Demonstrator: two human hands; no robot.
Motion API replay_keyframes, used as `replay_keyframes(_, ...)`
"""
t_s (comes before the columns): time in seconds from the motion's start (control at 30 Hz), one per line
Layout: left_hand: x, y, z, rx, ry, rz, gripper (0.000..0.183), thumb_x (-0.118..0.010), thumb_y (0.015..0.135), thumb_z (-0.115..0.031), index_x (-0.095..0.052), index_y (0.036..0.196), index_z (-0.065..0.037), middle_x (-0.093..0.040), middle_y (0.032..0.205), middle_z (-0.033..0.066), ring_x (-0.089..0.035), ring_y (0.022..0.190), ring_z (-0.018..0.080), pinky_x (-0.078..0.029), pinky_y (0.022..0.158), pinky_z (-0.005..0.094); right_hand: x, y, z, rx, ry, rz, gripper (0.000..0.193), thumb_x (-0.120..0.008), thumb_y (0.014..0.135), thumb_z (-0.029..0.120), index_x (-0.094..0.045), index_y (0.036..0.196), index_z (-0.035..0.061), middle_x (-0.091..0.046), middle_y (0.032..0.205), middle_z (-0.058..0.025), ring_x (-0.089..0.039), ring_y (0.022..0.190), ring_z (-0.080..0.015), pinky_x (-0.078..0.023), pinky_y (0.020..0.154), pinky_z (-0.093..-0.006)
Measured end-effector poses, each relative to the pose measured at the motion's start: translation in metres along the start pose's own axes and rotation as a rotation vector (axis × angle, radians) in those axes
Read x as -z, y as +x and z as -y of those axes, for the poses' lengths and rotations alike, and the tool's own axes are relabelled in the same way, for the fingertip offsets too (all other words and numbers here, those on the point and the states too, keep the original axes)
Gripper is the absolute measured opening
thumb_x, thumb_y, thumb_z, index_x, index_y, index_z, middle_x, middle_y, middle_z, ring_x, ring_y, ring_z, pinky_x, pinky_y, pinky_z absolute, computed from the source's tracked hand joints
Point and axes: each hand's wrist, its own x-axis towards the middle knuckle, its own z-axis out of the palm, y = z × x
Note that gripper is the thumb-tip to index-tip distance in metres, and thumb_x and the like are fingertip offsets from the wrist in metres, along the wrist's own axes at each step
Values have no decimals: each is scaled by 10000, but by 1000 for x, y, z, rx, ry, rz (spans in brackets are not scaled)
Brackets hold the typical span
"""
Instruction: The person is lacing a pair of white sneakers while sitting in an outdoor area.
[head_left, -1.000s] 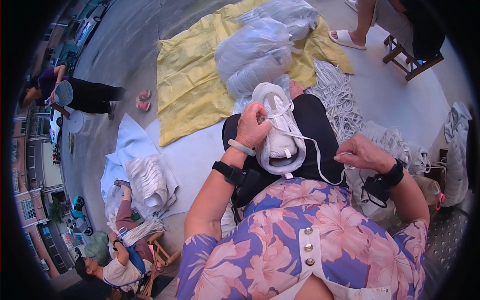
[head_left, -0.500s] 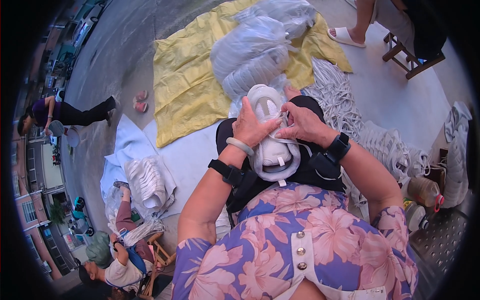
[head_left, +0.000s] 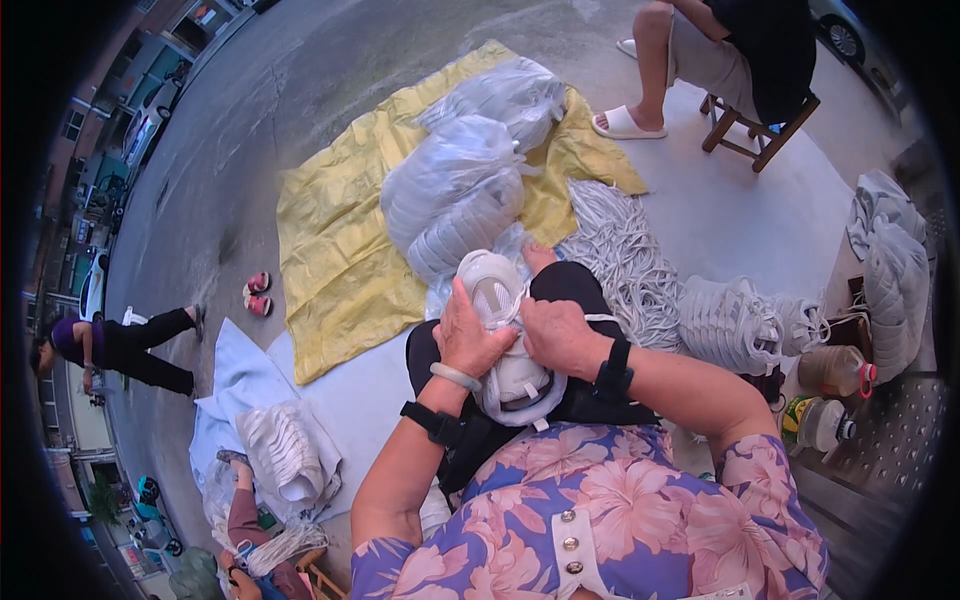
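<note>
The white shoe [head_left: 503, 340] lay on your lap, its long axis running straight away from you. Your left hand [head_left: 468, 338] gripped its left side while your right hand [head_left: 556, 333] pinched the lace [head_left: 600, 318] at its right side, both equally near.

Both hands cover the middle of the white shoe [head_left: 500, 300], and the seated person [head_left: 740, 50] is cut off above.

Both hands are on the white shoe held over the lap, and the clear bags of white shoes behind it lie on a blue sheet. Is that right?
Not quite. Both the left hand and the right hand are on the white shoe, but the head view shows the clear bags of white shoes lying on a yellow sheet, not a blue one.
</note>
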Motion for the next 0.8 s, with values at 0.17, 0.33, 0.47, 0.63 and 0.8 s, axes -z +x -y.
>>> replay_keyframes(0.17,-4,-4,2,109,-37,62,1078,-753,555,-333,-148,1365,41,-423,1281,229,-409,1197,373,-342,961,459,-9,4,-2,-26,31,68,146,-590,705,89,-610,806,-15,-640,770,-192,-657,721,-322,-517,586,-414)
replay_keyframes(0.33,-9,-3,-9,88,-4,58,1050,-735,588,-323,-141,1374,40,-409,1298,237,-398,1210,371,-325,955,491,-6,-4,-4,-76,156,6,173,-597,705,101,-589,823,-24,-630,790,-218,-638,777,-357,-503,650,-440)
replay_keyframes(0.47,-9,-3,-14,47,35,19,985,-721,601,-302,-188,1358,34,-423,1272,243,-415,1184,383,-333,938,502,-13,-6,-8,52,162,-137,155,-569,713,94,-527,785,-36,-600,689,-217,-627,666,-363,-486,541,-441)
replay_keyframes(0.63,-19,-1,-9,-2,14,-42,925,-696,605,-253,-212,1348,11,-440,1212,241,-428,1139,409,-343,923,507,-7,-5,-7,40,94,-109,146,-581,713,110,-554,769,-23,-614,686,-198,-640,665,-337,-499,547,-423)
replay_keyframes(0.8,-17,1,-11,34,-1,4,989,-723,605,-318,-179,1363,10,-404,1265,244,-411,1171,403,-334,942,504,-4,-4,-7,20,16,-19,152,-587,702,104,-588,788,-21,-625,689,-193,-648,668,-329,-511,563,-413)
